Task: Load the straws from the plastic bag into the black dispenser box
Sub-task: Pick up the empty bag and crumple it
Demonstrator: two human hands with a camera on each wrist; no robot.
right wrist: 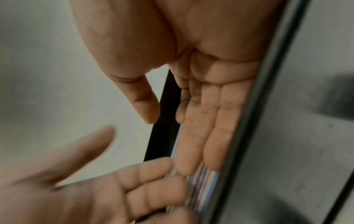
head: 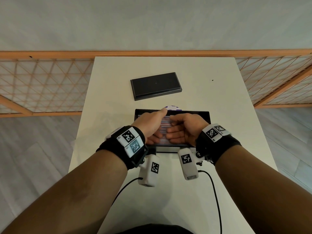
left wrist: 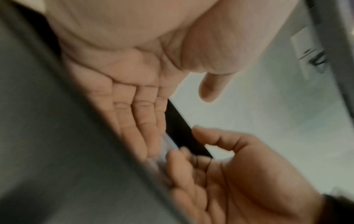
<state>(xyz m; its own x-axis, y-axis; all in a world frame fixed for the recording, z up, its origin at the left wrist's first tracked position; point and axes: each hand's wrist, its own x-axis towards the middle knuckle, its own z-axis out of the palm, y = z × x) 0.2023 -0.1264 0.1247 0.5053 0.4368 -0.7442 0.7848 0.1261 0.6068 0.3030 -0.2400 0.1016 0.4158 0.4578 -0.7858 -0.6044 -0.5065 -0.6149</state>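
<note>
Both flat palms press thin striped straws (head: 163,127) inside rectangular black box (head: 205,115).

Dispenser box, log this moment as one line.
dispenser box: open | straws: inside | left hand, right hand: flat on straws | lid: on table behind

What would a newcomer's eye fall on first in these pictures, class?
Two hands meet at the table's centre: the left hand and right hand lie with straight fingers on striped straws inside the open black dispenser box. Beyond them, its black lid lies flat on the white table.
</note>
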